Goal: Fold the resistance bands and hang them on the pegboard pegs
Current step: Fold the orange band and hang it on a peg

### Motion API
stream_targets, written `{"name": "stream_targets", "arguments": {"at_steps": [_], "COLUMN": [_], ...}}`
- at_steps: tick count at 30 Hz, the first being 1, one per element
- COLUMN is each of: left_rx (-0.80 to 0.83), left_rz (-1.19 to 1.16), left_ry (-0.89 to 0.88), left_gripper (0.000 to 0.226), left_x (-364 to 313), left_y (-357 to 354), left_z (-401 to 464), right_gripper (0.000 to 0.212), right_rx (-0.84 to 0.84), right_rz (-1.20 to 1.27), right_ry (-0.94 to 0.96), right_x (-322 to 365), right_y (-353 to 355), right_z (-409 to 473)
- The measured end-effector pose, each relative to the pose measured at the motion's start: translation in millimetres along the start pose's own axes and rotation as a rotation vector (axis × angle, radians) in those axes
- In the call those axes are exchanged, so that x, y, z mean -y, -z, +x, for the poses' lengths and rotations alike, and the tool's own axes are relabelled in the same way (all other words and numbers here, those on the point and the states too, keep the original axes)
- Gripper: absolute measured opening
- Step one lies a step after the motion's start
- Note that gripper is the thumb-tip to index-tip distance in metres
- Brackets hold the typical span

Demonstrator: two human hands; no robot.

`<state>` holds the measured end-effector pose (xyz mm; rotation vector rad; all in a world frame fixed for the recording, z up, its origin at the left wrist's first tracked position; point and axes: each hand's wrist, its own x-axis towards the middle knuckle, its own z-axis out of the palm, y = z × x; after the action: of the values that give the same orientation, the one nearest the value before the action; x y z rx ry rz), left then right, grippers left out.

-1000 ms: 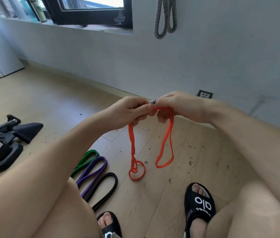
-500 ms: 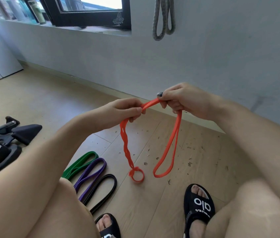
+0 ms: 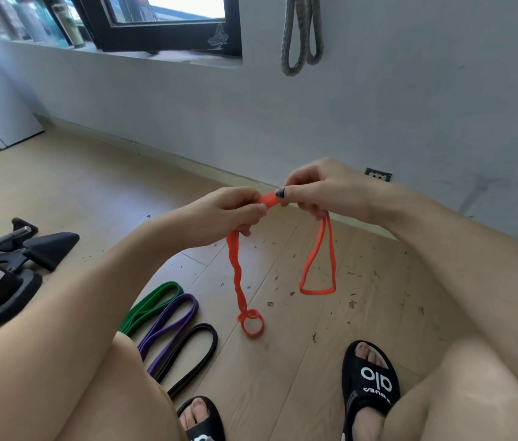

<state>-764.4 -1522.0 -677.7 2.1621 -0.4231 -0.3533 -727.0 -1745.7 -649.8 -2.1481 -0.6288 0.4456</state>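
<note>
Both hands raised close together, left hand (image 3: 219, 214) and right hand (image 3: 321, 189) fingers curled, pinching

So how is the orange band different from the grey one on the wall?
The orange band is held in both hands, left hand and right hand; the grey band hangs on the wall, untouched. The orange one is twisted, its low end curled into a small ring; the grey one hangs in two smooth loops. Orange is bright, grey dull. Both are looped bands hanging downward.
</note>
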Motion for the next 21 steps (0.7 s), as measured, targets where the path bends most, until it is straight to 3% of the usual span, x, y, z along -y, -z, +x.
{"name": "stream_targets", "arguments": {"at_steps": [7,16,19,21], "left_rx": [-0.077,-0.138,-0.244,-0.353], "left_rz": [0.013,0.373,0.517,0.596], "left_ry": [-0.065,-0.173,-0.237,-0.292], "left_gripper": [0.019,0.014,0.027,0.021], "left_x": [0.2,3.0,-0.8,-2.6], "left_y": [-3.0,-4.4,-4.4,-1.4], "left_z": [-3.5,2.5,3.1,3.8], "right_gripper": [0.024,0.025,0.025,0.025], "right_rx": [-0.04,-0.047,-0.08,-0.113], "right_rz": [0.08,0.161,0.206,0.232], "right_ry": [-0.023,-0.033,-0.034,-0.043], "right_x": [-4.9,0.7,1.3,0.7], "right_y": [2.7,0.4,1.7,4.3], "right_z": [-0.7,-3.2,-2.4,-2.4]}}
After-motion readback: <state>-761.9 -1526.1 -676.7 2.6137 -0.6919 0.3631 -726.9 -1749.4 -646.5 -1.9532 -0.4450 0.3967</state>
